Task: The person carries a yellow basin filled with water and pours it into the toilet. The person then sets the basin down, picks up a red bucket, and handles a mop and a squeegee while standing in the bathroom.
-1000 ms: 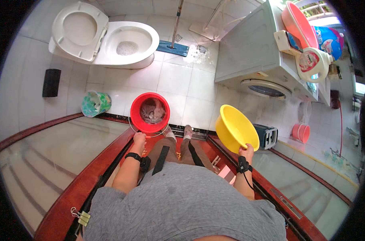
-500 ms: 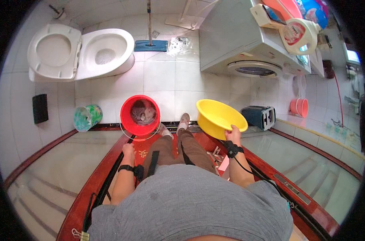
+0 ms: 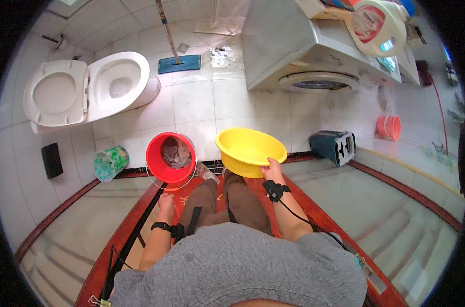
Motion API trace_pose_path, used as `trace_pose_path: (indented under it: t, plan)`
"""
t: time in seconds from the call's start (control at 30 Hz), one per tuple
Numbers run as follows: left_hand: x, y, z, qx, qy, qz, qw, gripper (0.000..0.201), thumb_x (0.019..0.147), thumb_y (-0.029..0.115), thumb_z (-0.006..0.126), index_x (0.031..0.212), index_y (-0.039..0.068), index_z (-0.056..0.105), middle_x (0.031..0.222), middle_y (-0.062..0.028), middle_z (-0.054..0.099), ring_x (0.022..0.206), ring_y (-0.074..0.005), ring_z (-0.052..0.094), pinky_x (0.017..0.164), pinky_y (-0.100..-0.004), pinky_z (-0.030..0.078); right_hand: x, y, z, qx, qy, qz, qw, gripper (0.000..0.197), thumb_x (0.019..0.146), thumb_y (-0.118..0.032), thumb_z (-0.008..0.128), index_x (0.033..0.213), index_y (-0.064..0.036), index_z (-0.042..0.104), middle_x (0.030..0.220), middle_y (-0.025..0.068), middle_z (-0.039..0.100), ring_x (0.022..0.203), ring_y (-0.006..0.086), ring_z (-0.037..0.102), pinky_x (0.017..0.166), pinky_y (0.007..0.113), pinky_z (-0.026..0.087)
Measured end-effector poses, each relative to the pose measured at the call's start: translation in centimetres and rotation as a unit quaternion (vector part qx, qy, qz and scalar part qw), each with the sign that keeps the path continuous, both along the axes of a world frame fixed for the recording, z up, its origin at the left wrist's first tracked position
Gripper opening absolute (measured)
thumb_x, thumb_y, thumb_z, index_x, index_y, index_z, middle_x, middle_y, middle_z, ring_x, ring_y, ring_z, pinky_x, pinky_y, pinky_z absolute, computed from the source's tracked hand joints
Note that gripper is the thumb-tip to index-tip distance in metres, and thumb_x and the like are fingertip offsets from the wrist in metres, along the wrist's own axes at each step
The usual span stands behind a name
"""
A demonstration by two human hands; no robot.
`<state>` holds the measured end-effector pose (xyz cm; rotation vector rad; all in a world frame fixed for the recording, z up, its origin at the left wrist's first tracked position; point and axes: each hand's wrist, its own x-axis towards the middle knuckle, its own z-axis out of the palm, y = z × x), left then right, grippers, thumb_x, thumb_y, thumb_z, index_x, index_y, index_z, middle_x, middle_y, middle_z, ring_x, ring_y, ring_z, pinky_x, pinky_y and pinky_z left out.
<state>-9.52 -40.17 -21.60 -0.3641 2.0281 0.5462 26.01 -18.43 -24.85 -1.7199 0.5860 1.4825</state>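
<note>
My right hand (image 3: 272, 170) grips the near right rim of a yellow plastic basin (image 3: 242, 166), fingers closed over its edge. Nothing shows inside the basin, which sits in front of my right leg. Left of it is a red bucket (image 3: 155, 166) with crumpled greyish cloth (image 3: 176, 153) inside. The bucket's wire handle with a pink grip hangs down on the near side. Just below that handle is my left hand (image 3: 166, 201), fingers curled, with nothing visible in them; it appears apart from the handle.
A toilet (image 3: 117, 84) with raised lid stands far left, a green patterned bin (image 3: 111, 163) nearer. A blue flat mop (image 3: 179, 64) rests on the tiles. At right are a front-loading washing machine (image 3: 319, 82), a dark blue container (image 3: 330, 147) and a pink bucket (image 3: 389, 127). A red door sill (image 3: 319, 204) lies below me.
My right hand and the yellow basin have moved left, closer to the red bucket. The view has shifted and turned slightly. My left hand stays near the bucket's handle.
</note>
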Motion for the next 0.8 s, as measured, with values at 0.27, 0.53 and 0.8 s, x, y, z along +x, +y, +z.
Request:
trace_pose_path:
  t: [0.27, 0.53, 0.8]
  plan:
    - [3.4, 2.1, -2.6, -0.006, 0.04, -0.051, 0.998, 0.035, 0.07, 0.006, 0.056, 0.102, 0.0, 0.045, 0.079, -0.0087, 0.052, 0.061, -0.0166, 0.05, 0.049, -0.0291, 0.041, 4.5, 3.5, -7.5, 0.007, -0.016, -0.006, 1.0, 0.017, 0.077, -0.001, 0.047, 0.093, -0.0053, 0.044, 0.084, 0.0093, 0.049, 0.067, 0.019, 0.048, 0.054, 0.031, 0.041]
    - [3.4, -1.6, -6.8, -0.058, 0.004, -0.023, 0.998, 0.044, 0.068, -0.001, 0.052, 0.111, -0.003, 0.039, 0.074, -0.0095, 0.052, 0.055, -0.0163, 0.049, 0.045, -0.0281, 0.038, 12.2, 8.3, -18.8, 0.05, -0.088, -0.006, 0.995, 0.008, 0.078, -0.008, 0.045, 0.08, -0.0006, 0.047, 0.068, 0.0089, 0.047, 0.061, 0.0178, 0.046, 0.051, 0.032, 0.041]
    - [2.3, -5.0, -14.5, -0.045, -0.052, -0.006, 0.998, 0.032, 0.074, 0.01, 0.051, 0.104, 0.002, 0.044, 0.085, -0.007, 0.051, 0.067, -0.0175, 0.049, 0.055, -0.0311, 0.042, 19.1, 7.8, -27.4, 0.082, -0.411, 0.494, 0.762, 0.036, 0.076, -0.026, 0.054, 0.088, 0.0089, 0.053, 0.081, 0.0219, 0.057, 0.075, 0.0335, 0.055, 0.064, 0.036, 0.044]
